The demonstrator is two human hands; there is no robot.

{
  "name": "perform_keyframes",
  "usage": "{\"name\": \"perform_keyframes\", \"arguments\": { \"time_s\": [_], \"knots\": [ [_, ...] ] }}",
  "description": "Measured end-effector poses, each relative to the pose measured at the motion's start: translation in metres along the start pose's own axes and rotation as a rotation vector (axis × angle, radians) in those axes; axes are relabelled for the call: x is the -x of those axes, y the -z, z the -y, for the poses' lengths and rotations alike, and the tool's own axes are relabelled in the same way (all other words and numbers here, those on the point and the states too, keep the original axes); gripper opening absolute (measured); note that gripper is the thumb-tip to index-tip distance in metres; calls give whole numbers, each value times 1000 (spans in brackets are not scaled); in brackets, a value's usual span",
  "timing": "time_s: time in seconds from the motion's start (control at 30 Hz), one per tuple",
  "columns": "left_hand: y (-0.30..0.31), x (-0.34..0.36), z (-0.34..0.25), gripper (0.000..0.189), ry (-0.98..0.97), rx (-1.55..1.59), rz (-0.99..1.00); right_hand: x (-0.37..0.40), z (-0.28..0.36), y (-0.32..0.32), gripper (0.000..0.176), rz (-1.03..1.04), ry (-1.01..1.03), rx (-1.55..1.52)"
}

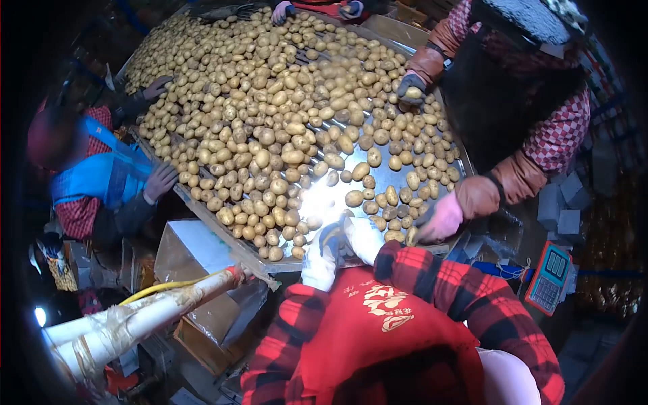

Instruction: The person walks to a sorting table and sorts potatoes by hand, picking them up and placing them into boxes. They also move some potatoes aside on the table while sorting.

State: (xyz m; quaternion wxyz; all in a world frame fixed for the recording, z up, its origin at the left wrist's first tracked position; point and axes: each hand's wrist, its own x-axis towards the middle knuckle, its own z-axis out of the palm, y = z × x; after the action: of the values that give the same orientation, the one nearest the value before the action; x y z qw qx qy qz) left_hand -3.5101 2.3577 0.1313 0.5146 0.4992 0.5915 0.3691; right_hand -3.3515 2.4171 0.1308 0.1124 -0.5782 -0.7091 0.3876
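Potatoes cover a large metal table. At its near edge are my two hands, both in white and grey gloves, close together or touching. My left hand is bent inward, its fingers toward the right hand. Beside it, my right hand points up and left at the table's edge, next to some potatoes. Strong glare falls on the metal just beyond them. What either hand holds, if anything, cannot be made out.
A co-worker on the right has a gloved hand at the potatoes; another co-worker's hands rest on the left edge. A third person's gloved hands show at the far edge. White pipes, a plastic-lined box and a scale stand nearby.
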Motion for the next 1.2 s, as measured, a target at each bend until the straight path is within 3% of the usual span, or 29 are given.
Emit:
{"name": "perform_keyframes", "arguments": {
  "time_s": [0.1,0.13,0.23,0.33,0.4,0.43,0.57,0.63,0.67,0.77,0.8,0.9,0.93,1.0,1.07,1.13,1.2],
  "knots": [
    [-2,0,2,47,130,349,-6,-4,11,-1,54,-89,-78,-294],
    [0,1,2,46,190,451,14,-7,10,0,58,18,-162,-391],
    [4,6,14,63,180,635,46,-14,3,-20,56,-163,31,-274],
    [7,8,28,67,229,655,17,-21,15,-3,37,161,-20,-306],
    [11,10,29,65,324,675,-33,-13,21,-4,37,383,42,-724],
    [13,12,30,64,371,688,-57,-8,35,4,38,389,60,-652],
    [5,27,65,59,230,471,-327,7,69,24,53,376,108,-291],
    [10,29,36,55,246,270,-361,5,73,21,48,362,63,-279],
    [14,31,27,57,119,462,-271,6,71,17,44,306,80,-254],
    [17,35,0,57,107,82,-221,4,59,7,37,252,8,-377],
    [15,35,12,52,99,2,-232,-9,24,-26,36,233,-34,-581],
    [11,36,-6,64,134,255,-159,-11,-7,-40,27,11,255,-95],
    [8,34,-1,46,191,357,-170,-18,-16,-46,26,91,205,-186],
    [7,34,7,59,160,544,-112,-16,-25,-51,28,187,33,-572],
    [12,30,16,66,140,636,-44,6,28,-20,37,217,-204,-1158],
    [18,33,19,64,172,698,-16,0,20,-27,38,107,-10,-686],
    [20,44,25,68,132,716,-57,6,24,-27,38,97,67,-436]
  ]
}}
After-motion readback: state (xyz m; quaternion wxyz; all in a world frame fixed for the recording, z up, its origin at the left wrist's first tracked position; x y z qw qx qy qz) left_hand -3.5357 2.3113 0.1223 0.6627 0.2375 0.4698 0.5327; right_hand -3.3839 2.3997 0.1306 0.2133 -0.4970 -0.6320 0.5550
